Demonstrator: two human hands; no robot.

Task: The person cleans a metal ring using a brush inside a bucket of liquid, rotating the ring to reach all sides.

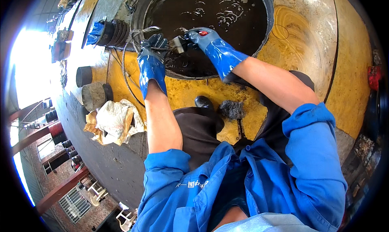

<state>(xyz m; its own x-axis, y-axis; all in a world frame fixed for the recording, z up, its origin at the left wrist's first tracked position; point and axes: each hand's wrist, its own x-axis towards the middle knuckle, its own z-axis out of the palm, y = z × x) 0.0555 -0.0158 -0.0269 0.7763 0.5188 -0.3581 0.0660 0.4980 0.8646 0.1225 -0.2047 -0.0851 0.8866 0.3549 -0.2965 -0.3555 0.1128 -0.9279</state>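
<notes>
Two gloved hands work at top centre: the right [201,37] closes firmly around a brush [177,44], its bristles right by the wire rope [146,30] that the left [152,49] wraps its fingers around. Good work here likely means bracing that rope steady, stroking lightly along its strands, and keeping drips inside the rim of the dark-liquid vat [270,13] behind.

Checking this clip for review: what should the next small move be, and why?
Probably draw the brush along the wire rope: the left hand grips the rope, and the right hand holds the brush, bristles close beside it.
</notes>
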